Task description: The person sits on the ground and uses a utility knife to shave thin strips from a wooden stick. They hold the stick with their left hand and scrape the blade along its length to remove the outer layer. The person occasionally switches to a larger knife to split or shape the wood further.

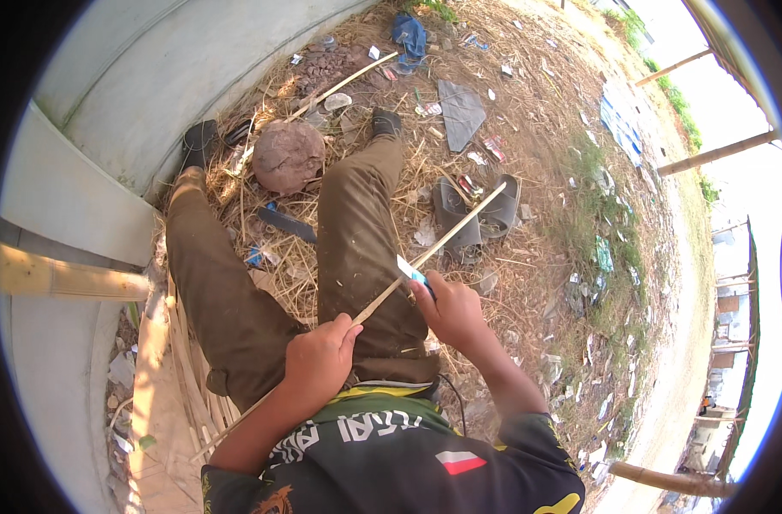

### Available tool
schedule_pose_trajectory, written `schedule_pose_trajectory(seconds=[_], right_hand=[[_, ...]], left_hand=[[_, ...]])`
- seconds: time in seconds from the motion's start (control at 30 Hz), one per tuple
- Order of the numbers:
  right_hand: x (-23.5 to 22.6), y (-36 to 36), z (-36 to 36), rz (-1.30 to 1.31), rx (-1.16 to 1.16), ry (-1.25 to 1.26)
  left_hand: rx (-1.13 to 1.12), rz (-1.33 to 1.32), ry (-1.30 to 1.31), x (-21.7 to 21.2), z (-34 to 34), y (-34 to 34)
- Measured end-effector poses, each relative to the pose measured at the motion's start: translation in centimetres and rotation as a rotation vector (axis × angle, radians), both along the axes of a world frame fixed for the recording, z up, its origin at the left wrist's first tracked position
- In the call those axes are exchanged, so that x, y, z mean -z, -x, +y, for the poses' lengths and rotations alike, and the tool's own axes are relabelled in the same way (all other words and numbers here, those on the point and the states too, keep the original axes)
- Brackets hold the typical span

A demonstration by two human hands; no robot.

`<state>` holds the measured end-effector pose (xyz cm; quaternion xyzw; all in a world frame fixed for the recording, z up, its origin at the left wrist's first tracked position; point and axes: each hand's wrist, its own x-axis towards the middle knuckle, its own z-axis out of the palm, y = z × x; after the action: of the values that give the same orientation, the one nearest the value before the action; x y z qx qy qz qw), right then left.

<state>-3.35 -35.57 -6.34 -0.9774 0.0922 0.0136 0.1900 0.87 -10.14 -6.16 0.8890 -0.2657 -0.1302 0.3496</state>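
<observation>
1. Pale bamboo strip (459, 227) is pinched by the left hand (320, 353), thumb pressed against curled fingers.
2. Right hand (449, 310), nearer the strip's far end, wraps its fingers around an apparent blue-and-white cutter (415, 272); contact is unclear.
3. Long axis slants forward-right, past the right thigh's (361, 248) outer edge, above slippers (500, 216) on the ground (536, 274).

Head view: left fisheye of a side-by-side pair, worn on the person's head. Aimed steeply down and ahead, over the shirt (365, 475) at the lower edge. Left hand (316, 354) and right hand (453, 311) close, near mid-frame; trousers (356, 227) run away above them, ground (528, 111) beyond. Very wide: wall (108, 188) along the left, pole (718, 152) out at the right. Wall's edges bow.
</observation>
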Motion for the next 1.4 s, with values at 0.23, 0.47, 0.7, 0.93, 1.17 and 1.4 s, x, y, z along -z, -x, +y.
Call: schedule_pose_trajectory(seconds=[0.23, 0.47, 0.7, 0.93, 1.17, 1.4], right_hand=[[0.9, -2.2, -5.3, -0.008, 0.172, 0.215], [7.3, -0.1, -25.7, -0.048, 0.729, 0.149], [2.2, -0.7, -6.7, -0.176, 0.369, -0.499], [-0.8, -0.1, 3.4, 0.025, -0.002, -0.085], [-1.5, 0.5, 3.6, 0.06, -0.109, -0.03], [-0.8, 0.4, 4.1, -0.007, -0.117, 0.122]], left_hand=[[0.002, -0.165, -0.098, 0.0, 0.0, 0.5], [-0.009, -0.12, -0.043, -0.2, 0.0, 0.5], [-0.054, 0.384, 0.145, -0.9, -0.8, -1.2], [0.0, 0.188, 0.103, 0.1, -2.4, -1.1], [0.016, 0.003, 0.088, 0.8, -2.4, 0.0], [0.021, -0.029, 0.085, 1.6, -2.3, -0.1]])
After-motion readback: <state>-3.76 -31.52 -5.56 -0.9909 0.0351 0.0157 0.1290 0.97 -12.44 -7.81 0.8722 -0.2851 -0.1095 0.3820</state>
